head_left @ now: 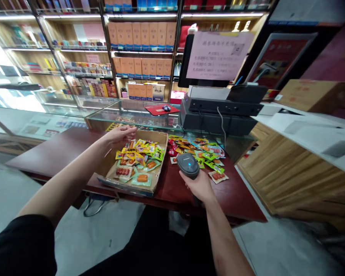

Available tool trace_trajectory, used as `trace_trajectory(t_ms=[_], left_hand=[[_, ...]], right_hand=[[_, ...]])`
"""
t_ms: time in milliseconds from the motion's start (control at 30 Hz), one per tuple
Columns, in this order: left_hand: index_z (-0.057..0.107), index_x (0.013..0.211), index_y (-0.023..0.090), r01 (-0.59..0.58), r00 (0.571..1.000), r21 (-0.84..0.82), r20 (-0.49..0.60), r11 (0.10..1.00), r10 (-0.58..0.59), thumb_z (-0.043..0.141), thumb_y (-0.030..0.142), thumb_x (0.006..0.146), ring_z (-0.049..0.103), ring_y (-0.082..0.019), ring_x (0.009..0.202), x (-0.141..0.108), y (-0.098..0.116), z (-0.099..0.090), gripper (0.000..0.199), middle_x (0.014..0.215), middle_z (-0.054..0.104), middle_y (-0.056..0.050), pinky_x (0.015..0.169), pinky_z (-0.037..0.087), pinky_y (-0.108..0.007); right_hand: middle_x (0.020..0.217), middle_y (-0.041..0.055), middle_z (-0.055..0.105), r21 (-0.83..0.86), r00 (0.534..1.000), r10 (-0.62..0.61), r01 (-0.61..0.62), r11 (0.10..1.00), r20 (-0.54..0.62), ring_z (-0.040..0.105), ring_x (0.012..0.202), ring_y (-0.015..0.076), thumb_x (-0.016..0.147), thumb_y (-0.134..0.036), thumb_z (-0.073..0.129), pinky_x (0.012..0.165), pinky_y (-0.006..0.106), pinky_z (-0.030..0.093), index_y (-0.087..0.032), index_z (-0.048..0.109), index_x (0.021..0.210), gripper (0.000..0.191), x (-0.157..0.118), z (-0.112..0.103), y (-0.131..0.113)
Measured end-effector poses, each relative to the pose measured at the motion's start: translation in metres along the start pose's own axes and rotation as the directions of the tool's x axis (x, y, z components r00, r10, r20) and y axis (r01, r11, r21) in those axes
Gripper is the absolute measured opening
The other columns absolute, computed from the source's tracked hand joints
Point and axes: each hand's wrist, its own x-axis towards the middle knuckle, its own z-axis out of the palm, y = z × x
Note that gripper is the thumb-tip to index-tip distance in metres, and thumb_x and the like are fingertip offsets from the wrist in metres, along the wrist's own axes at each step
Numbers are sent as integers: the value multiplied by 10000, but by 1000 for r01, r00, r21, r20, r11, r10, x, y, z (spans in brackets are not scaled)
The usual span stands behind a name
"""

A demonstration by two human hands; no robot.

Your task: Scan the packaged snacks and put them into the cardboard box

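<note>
A shallow cardboard box (161,169) on the dark red table (172,190) holds many small snack packets (142,178), yellow, green and clear with orange or red pieces inside. My left hand (123,134) is over the box's back left part, its fingers curled together; whether anything is between them cannot be made out. My right hand (199,184) grips a dark handheld scanner (188,165) with a small blue light on top. Right of the box, beyond the scanner, more packets (217,176) lie loose in a pile on the table.
Behind the table stands a glass counter (123,113) with a red mouse pad (161,109). A black cash drawer (215,122) and a monitor with a pink paper sign (218,55) are at the back right. A wooden cabinet (293,168) flanks the right side.
</note>
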Motion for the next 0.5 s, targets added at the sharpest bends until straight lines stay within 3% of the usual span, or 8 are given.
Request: trace_trajectory(t_ms=[67, 167, 267, 500], left_hand=[[627, 774, 144, 9, 999, 18, 36, 1000, -10, 862, 482, 543, 592, -82, 621, 3, -5, 11, 472, 769, 656, -15, 582, 500, -213], [634, 754, 145, 15, 989, 66, 147, 998, -24, 859, 496, 529, 589, -91, 642, 12, -13, 50, 475, 782, 659, -22, 589, 490, -220], [649, 766, 145, -20, 953, 109, 303, 994, -14, 833, 515, 567, 586, -96, 669, 22, -19, 104, 459, 785, 667, -32, 605, 474, -219], [670, 778, 154, -149, 819, 233, 574, 961, -12, 812, 490, 600, 569, -106, 617, 37, -38, 245, 407, 710, 642, -14, 564, 453, -228]], right_hand=[[756, 107, 753, -12, 1000, 8, -8, 1000, -1, 727, 823, 295, 755, -486, 653, 645, 319, 552, -159, 723, 949, 387, -2, -2, 1], [757, 107, 752, -29, 998, 33, -35, 999, -56, 725, 837, 303, 742, -479, 658, 644, 327, 554, -153, 720, 942, 388, -6, -13, 8], [729, 109, 746, -38, 989, 69, -74, 996, -134, 726, 822, 298, 737, -467, 658, 643, 321, 552, -143, 721, 929, 382, -13, -32, 20], [687, 94, 734, -52, 938, 174, -198, 979, -301, 722, 795, 289, 738, -473, 646, 623, 320, 549, -158, 722, 885, 356, -39, -79, 58]])
